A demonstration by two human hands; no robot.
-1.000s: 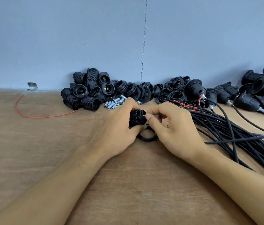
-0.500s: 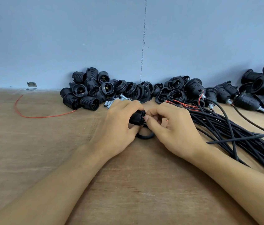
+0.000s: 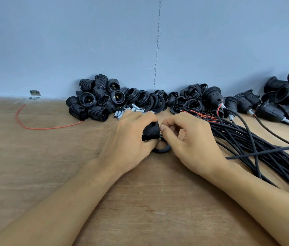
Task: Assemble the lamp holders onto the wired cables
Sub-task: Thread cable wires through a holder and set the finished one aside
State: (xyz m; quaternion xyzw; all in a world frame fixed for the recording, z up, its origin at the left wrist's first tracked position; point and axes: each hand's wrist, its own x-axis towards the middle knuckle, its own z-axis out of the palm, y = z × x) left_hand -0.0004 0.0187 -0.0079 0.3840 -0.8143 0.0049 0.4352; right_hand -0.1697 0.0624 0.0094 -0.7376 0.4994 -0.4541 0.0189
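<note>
Roughly mid-batch, by the look of the bench. At far right, several finished black lamp holders (image 3: pixel 271 110) already sit on their leads, which run into the loose bundle of black cables (image 3: pixel 257 146) at right. Much is left to do: a heap of bare black ribbed plastic holder bodies (image 3: pixel 94 102) lies far left against the wall, with black plastic collar rings (image 3: pixel 158 100) beside it and small silver metal sleeves (image 3: pixel 122 113) in front. One unit is in hand at centre. The left hand (image 3: pixel 131 139) grips a black ribbed holder body (image 3: pixel 151 130), fingers wrapped over its top and thumb beneath, so that only its right end shows. The right hand (image 3: pixel 191 141) is curled tight with its thumb tip against that end. A thin red wire tip (image 3: pixel 183 132) pokes out among its fingers, so it probably pinches a wired end, though the cable itself is hidden. A single black ring (image 3: pixel 163 150) lies on the brown wooden table (image 3: pixel 33 166) just under both hands, not yet fitted.
</note>
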